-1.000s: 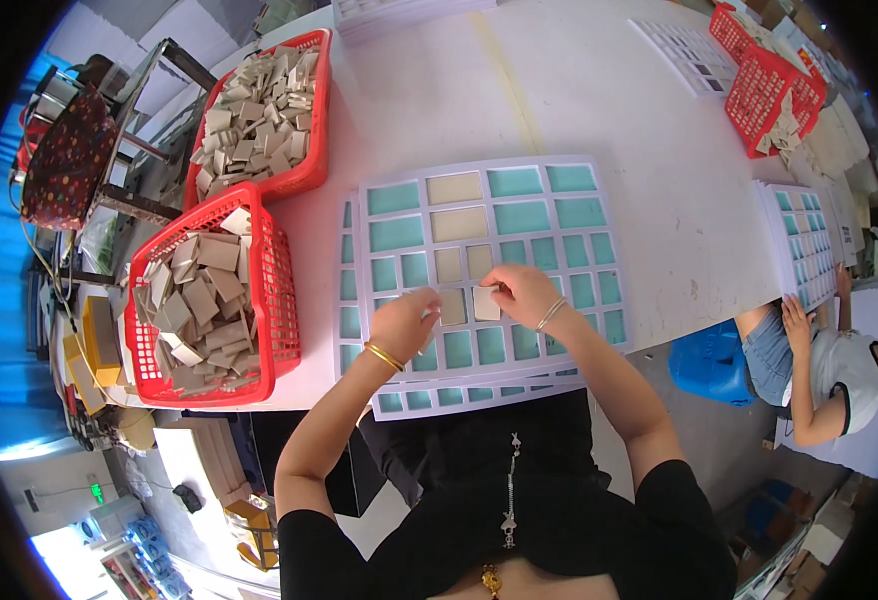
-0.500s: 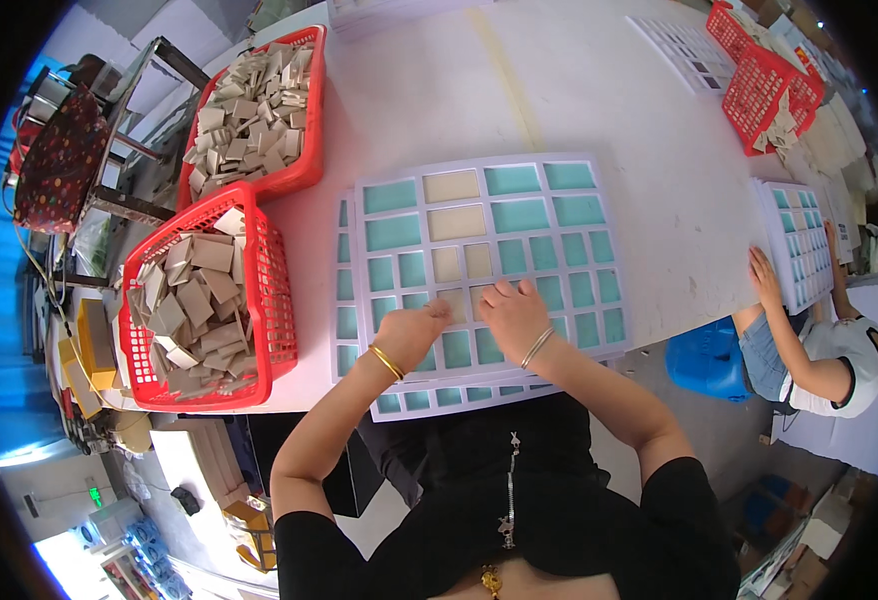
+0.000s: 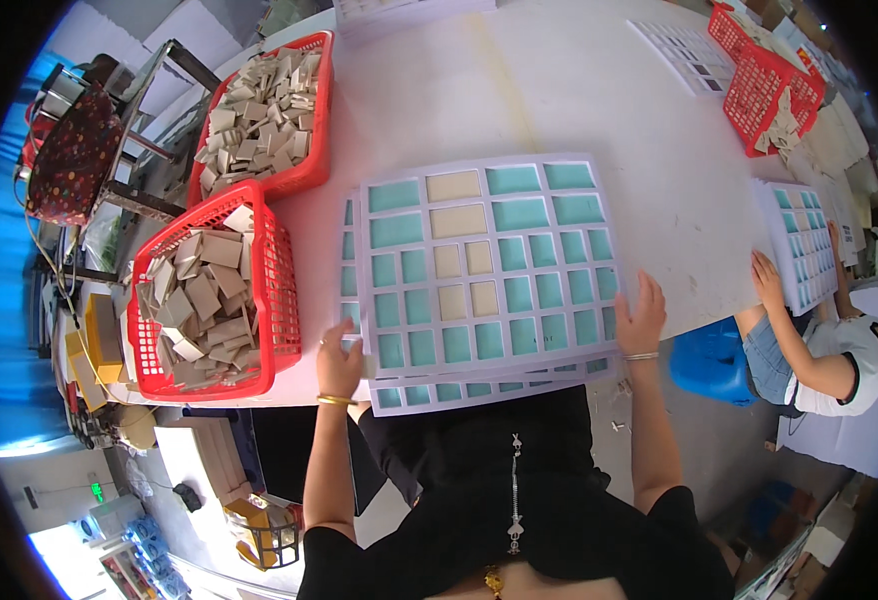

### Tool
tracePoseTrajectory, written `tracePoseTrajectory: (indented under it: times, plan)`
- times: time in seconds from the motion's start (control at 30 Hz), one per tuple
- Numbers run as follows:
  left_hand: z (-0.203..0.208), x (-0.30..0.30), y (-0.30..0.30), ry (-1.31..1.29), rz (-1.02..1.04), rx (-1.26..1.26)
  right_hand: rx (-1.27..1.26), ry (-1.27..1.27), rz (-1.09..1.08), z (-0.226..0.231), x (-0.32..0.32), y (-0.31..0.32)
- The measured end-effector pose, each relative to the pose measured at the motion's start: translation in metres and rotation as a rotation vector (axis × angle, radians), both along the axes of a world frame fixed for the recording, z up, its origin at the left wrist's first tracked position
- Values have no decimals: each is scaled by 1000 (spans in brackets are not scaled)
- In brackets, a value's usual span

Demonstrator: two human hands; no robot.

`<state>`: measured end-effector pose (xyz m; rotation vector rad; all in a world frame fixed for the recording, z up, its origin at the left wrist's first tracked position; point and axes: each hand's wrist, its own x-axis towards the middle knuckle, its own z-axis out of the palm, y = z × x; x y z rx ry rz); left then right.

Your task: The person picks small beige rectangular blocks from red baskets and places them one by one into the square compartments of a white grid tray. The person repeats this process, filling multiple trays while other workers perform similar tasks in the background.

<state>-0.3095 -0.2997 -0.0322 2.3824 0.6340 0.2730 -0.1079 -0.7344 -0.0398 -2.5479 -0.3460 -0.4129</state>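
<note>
A white grid tray lies on top of several similar trays, its cells mostly showing a teal backing. Beige tiles fill some of its cells, two wide ones above and several small ones below. My left hand is at the stack's near left corner, fingers and thumb apart; a small pale patch beside its thumb is too unclear to name. At the right edge of the stack, my right hand has its fingers spread and holds nothing.
Two red baskets of beige tiles, a near one and a far one, stand at left. Across the table at right, a person has hands at another tray stack. More red baskets sit at the far right.
Both hands have drawn back from the middle cells, the left to the near left corner and the right to the right edge. The cells they covered now show small beige tiles.
</note>
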Motion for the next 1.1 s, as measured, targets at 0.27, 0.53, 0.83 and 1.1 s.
tracePoseTrajectory:
  times: [0.27, 0.53, 0.83, 1.1]
  plan:
    - [3, -2, -21, -60, 5, -87, 267, 151, -39, 0, -14, -2]
    - [32, 11, -43, 14, 148, -751, 707, 91, -239, -2, 12, -44]
    - [24, 141, -201, -43, -439, -941, 290, -125, -402, 40, 140, -307]
    - [33, 156, -230, -241, -373, -942, 218, -91, -258, 49, 148, -270]
